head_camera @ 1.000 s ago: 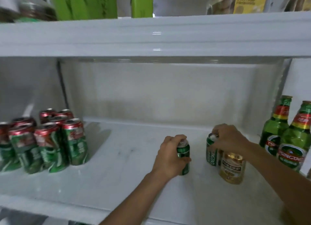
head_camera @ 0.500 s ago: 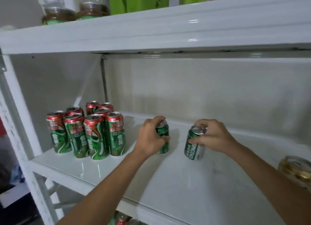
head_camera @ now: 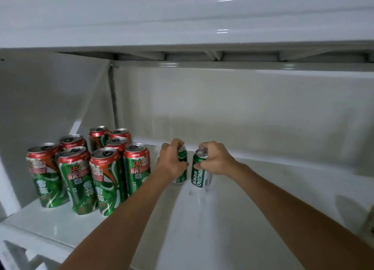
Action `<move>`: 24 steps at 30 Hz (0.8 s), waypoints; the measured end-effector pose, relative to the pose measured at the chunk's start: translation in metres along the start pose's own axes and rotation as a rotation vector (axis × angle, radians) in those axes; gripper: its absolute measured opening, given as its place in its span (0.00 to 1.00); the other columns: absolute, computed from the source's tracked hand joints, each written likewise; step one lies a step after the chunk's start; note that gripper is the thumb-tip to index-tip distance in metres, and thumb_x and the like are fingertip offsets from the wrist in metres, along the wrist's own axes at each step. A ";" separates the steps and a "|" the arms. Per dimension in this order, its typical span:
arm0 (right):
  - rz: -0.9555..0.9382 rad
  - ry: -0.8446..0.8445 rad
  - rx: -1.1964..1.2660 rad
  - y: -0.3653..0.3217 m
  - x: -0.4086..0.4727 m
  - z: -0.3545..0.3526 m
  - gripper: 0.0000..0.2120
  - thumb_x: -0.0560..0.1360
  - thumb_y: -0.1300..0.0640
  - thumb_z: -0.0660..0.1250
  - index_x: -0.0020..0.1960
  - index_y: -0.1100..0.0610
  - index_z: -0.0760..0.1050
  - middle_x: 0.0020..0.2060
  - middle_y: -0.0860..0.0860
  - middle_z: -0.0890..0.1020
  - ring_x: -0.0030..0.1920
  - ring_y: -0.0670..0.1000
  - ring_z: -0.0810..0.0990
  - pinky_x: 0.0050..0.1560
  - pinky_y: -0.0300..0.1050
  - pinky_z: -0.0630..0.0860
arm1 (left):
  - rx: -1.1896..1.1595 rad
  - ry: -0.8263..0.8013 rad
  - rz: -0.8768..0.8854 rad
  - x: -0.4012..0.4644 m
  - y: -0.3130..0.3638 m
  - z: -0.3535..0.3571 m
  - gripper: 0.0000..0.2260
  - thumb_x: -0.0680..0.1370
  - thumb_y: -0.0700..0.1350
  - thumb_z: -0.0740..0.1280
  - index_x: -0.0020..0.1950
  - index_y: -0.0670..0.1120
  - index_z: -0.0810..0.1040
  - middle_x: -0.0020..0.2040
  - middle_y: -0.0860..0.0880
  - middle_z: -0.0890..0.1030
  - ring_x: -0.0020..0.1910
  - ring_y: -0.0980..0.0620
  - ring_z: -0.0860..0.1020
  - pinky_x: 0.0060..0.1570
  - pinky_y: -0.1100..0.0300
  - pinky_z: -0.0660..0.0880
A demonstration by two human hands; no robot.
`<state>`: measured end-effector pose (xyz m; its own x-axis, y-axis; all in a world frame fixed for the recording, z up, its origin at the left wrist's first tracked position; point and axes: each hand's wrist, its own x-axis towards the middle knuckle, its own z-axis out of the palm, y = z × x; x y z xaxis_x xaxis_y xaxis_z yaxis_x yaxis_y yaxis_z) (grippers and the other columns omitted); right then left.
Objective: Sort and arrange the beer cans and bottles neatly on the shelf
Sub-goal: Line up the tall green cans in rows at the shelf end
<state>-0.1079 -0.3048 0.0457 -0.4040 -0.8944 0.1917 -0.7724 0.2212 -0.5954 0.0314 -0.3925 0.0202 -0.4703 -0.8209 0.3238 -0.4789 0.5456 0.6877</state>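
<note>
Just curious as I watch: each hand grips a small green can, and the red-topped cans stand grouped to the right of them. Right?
Not quite. The head view shows the red-topped cans grouped to the left of the hands. The left hand and right hand each do grip a small green can.

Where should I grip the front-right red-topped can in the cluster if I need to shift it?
Take the front-right red-topped can around its upper body, coming from the right front. It stands upright with neighbours close on its left and behind, while its right side faces a gap before the small green can held by the left hand. This is a judgement only.
</note>
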 end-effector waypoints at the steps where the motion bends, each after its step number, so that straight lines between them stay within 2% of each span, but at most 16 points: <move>1: -0.001 0.001 -0.003 0.000 0.002 0.002 0.15 0.66 0.58 0.80 0.49 0.60 0.81 0.47 0.55 0.84 0.48 0.55 0.83 0.45 0.41 0.77 | 0.001 -0.001 -0.008 0.002 -0.006 0.002 0.28 0.73 0.38 0.77 0.69 0.52 0.71 0.64 0.44 0.72 0.62 0.41 0.75 0.65 0.49 0.73; 5: 0.004 -0.006 0.006 0.000 0.006 0.007 0.14 0.65 0.57 0.80 0.45 0.58 0.79 0.46 0.56 0.84 0.47 0.56 0.83 0.43 0.42 0.78 | 0.006 0.020 -0.004 0.008 -0.017 0.007 0.27 0.72 0.38 0.77 0.67 0.52 0.72 0.63 0.43 0.72 0.62 0.40 0.75 0.63 0.48 0.74; 7: 0.008 0.001 0.004 0.000 0.004 0.008 0.16 0.64 0.54 0.80 0.48 0.57 0.80 0.48 0.57 0.84 0.49 0.58 0.83 0.47 0.45 0.80 | 0.025 0.028 -0.010 0.010 -0.021 0.009 0.28 0.72 0.39 0.78 0.68 0.52 0.72 0.64 0.41 0.72 0.61 0.38 0.75 0.62 0.48 0.74; 9: 0.012 0.001 0.013 -0.001 -0.004 0.007 0.29 0.64 0.52 0.80 0.62 0.58 0.78 0.58 0.59 0.82 0.58 0.60 0.82 0.57 0.50 0.81 | 0.030 0.012 -0.035 0.011 -0.024 0.011 0.29 0.71 0.39 0.78 0.68 0.52 0.71 0.66 0.40 0.71 0.62 0.36 0.76 0.63 0.46 0.74; 11: 0.011 -0.016 0.061 -0.002 -0.021 0.000 0.41 0.68 0.56 0.80 0.76 0.60 0.66 0.69 0.60 0.77 0.67 0.60 0.76 0.65 0.51 0.77 | 0.051 0.026 -0.048 0.009 -0.018 0.012 0.29 0.71 0.40 0.77 0.68 0.53 0.71 0.70 0.39 0.69 0.62 0.34 0.76 0.66 0.44 0.73; 12: -0.005 -0.008 0.078 -0.002 -0.032 -0.005 0.42 0.70 0.57 0.79 0.78 0.60 0.62 0.70 0.61 0.75 0.69 0.61 0.75 0.65 0.50 0.75 | 0.054 0.071 -0.016 0.007 -0.012 0.012 0.28 0.70 0.40 0.77 0.67 0.52 0.72 0.71 0.39 0.67 0.62 0.34 0.76 0.68 0.42 0.72; 13: -0.021 0.017 0.090 -0.001 -0.044 -0.013 0.40 0.72 0.58 0.78 0.78 0.61 0.62 0.71 0.61 0.74 0.70 0.61 0.73 0.65 0.49 0.73 | 0.052 0.137 0.049 0.004 -0.003 0.012 0.27 0.70 0.39 0.76 0.67 0.50 0.74 0.71 0.39 0.65 0.61 0.34 0.77 0.68 0.41 0.72; 15: -0.054 0.093 0.125 0.005 -0.073 -0.030 0.33 0.74 0.60 0.76 0.75 0.64 0.66 0.69 0.63 0.75 0.68 0.62 0.74 0.63 0.52 0.73 | 0.045 0.272 0.238 -0.005 0.021 0.011 0.26 0.70 0.38 0.76 0.65 0.51 0.75 0.70 0.40 0.67 0.59 0.35 0.77 0.66 0.41 0.73; 16: -0.071 0.140 0.150 0.009 -0.089 -0.040 0.29 0.75 0.60 0.75 0.72 0.64 0.70 0.67 0.62 0.76 0.66 0.61 0.75 0.62 0.53 0.74 | 0.021 0.306 0.333 -0.009 0.036 0.012 0.25 0.71 0.39 0.76 0.64 0.55 0.75 0.69 0.41 0.68 0.62 0.37 0.75 0.67 0.41 0.73; 18: -0.082 0.247 0.201 0.021 -0.119 -0.061 0.23 0.75 0.61 0.75 0.68 0.62 0.76 0.66 0.58 0.78 0.63 0.57 0.77 0.60 0.45 0.74 | -0.087 0.285 0.460 -0.018 0.068 0.019 0.22 0.74 0.44 0.70 0.64 0.62 0.71 0.70 0.43 0.69 0.71 0.43 0.70 0.71 0.43 0.70; 20: -0.098 0.384 0.224 0.036 -0.151 -0.086 0.16 0.75 0.62 0.74 0.63 0.61 0.80 0.62 0.55 0.81 0.59 0.54 0.80 0.60 0.41 0.76 | -0.177 0.245 0.580 -0.026 0.102 0.035 0.19 0.75 0.50 0.62 0.64 0.67 0.70 0.71 0.45 0.70 0.73 0.47 0.69 0.74 0.46 0.67; 22: -0.112 0.512 0.221 0.050 -0.189 -0.114 0.11 0.75 0.65 0.73 0.57 0.61 0.83 0.56 0.54 0.84 0.54 0.53 0.82 0.61 0.46 0.79 | -0.262 0.180 0.728 -0.045 0.142 0.053 0.16 0.76 0.49 0.62 0.62 0.63 0.75 0.67 0.47 0.73 0.71 0.46 0.71 0.73 0.49 0.67; 24: -0.101 0.615 0.172 0.060 -0.231 -0.145 0.07 0.76 0.64 0.72 0.54 0.60 0.84 0.51 0.52 0.86 0.51 0.50 0.83 0.60 0.47 0.80 | -0.303 0.128 0.862 -0.073 0.179 0.072 0.14 0.73 0.42 0.66 0.58 0.48 0.80 0.61 0.48 0.74 0.67 0.44 0.73 0.70 0.59 0.66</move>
<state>-0.1321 -0.0283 0.0785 -0.5797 -0.5104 0.6352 -0.7524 0.0360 -0.6578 -0.0731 -0.2229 0.0728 -0.4796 -0.1729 0.8603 0.2221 0.9245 0.3097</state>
